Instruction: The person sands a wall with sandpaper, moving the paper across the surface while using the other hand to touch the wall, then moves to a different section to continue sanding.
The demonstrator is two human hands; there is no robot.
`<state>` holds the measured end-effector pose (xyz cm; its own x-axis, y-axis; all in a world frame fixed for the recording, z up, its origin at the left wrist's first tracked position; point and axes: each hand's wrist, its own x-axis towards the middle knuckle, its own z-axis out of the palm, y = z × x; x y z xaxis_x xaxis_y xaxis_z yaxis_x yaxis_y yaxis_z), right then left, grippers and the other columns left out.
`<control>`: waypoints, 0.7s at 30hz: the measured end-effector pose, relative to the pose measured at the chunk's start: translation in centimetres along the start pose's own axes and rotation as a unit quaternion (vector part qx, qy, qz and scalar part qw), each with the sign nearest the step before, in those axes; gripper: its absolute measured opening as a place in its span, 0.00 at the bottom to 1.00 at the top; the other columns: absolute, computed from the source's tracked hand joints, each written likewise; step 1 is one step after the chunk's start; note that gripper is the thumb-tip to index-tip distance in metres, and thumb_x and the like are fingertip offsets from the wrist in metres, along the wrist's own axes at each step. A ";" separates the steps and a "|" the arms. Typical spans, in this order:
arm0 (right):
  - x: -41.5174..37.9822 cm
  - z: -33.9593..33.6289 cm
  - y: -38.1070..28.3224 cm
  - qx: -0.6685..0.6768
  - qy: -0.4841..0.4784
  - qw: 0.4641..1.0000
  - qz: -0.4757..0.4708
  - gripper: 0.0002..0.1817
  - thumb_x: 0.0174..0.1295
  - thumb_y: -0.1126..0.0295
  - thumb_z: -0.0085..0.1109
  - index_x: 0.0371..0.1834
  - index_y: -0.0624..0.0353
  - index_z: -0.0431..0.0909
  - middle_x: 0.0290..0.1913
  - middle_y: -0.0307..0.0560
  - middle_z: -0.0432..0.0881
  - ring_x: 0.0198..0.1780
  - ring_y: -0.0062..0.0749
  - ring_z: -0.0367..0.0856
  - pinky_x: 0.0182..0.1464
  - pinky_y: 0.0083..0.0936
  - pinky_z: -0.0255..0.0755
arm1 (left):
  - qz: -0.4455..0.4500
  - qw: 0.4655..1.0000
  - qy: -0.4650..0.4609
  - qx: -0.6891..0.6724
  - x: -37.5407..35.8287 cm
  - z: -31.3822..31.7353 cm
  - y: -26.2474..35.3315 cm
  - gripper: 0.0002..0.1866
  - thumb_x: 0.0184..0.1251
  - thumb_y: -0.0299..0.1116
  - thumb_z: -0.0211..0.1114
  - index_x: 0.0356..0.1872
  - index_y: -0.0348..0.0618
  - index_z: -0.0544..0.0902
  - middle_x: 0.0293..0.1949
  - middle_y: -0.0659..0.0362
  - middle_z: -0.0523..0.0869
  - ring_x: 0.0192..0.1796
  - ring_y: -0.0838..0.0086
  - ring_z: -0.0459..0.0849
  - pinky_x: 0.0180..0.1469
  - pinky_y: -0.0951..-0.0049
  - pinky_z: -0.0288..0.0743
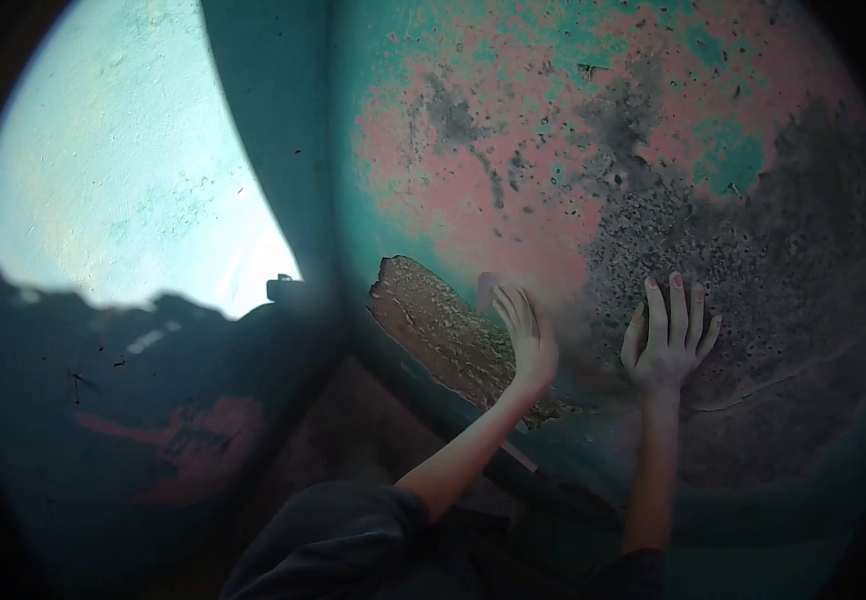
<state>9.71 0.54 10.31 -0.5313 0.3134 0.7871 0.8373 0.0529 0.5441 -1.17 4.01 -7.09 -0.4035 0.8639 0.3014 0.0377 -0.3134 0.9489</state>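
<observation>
A worn wall [523, 220] with teal paint, pink patches and rough dark grey areas fills the right side. My left hand [531, 345] presses a small flat pinkish piece [486, 290] against it, fingers together and pointing up. The piece is mostly hidden by the fingers, and its kind cannot be made out. Just left of this hand is a brown, coarse patch [443, 325] with a ragged edge, where the surface has come away. My right hand [671, 335] lies flat on the dark grey area, fingers spread, holding nothing.
At left, another teal wall [133, 150] is brightly sunlit above and shadowed below, with a pink smear [203, 450] low down. The two walls meet in a corner. A thin pale strip [520, 457] shows below my left forearm.
</observation>
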 end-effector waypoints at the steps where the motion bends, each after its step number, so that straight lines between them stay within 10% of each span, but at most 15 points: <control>1: -0.1 0.0 0.0 0.001 -0.004 1.000 0.002 0.23 0.67 0.60 0.60 0.66 0.37 0.81 0.73 0.36 0.75 0.78 0.40 0.67 0.83 0.50 0.40 | 0.018 0.999 -0.046 -0.007 -2.6 0.7 0.2 0.36 0.86 0.40 0.42 0.83 0.37 0.38 0.83 0.37 0.31 0.82 0.32 0.26 0.81 0.39 0.30; 9: -0.3 0.2 -0.2 -0.004 -0.019 1.000 0.022 0.24 0.66 0.57 0.60 0.67 0.28 0.79 0.75 0.29 0.74 0.78 0.33 0.66 0.82 0.50 0.41 | 0.025 0.999 0.047 0.005 12.8 -7.4 -0.1 0.36 0.88 0.48 0.37 0.83 0.35 0.39 0.84 0.42 0.32 0.84 0.41 0.28 0.83 0.46 0.28; 15: -0.8 0.0 -0.3 -0.009 -0.038 0.999 0.024 0.25 0.66 0.56 0.60 0.68 0.27 0.79 0.76 0.27 0.72 0.78 0.32 0.65 0.82 0.51 0.41 | 0.041 0.996 -0.070 0.038 -1.7 -0.7 -1.9 0.37 0.86 0.41 0.41 0.83 0.35 0.37 0.84 0.38 0.31 0.83 0.35 0.26 0.81 0.40 0.28; 21: -0.7 0.2 -0.1 -0.003 -0.044 0.999 0.022 0.26 0.66 0.56 0.61 0.69 0.27 0.78 0.76 0.26 0.71 0.79 0.31 0.65 0.83 0.52 0.40 | 0.038 0.998 -0.052 0.026 5.0 -5.3 -1.7 0.37 0.88 0.46 0.39 0.83 0.35 0.37 0.84 0.40 0.31 0.84 0.40 0.26 0.82 0.44 0.28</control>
<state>10.00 0.48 9.70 -0.4805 0.3970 0.7820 0.8586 0.0313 0.5116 -8.07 6.79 -7.71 -0.3016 0.8754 0.3777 0.1132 -0.3604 0.9259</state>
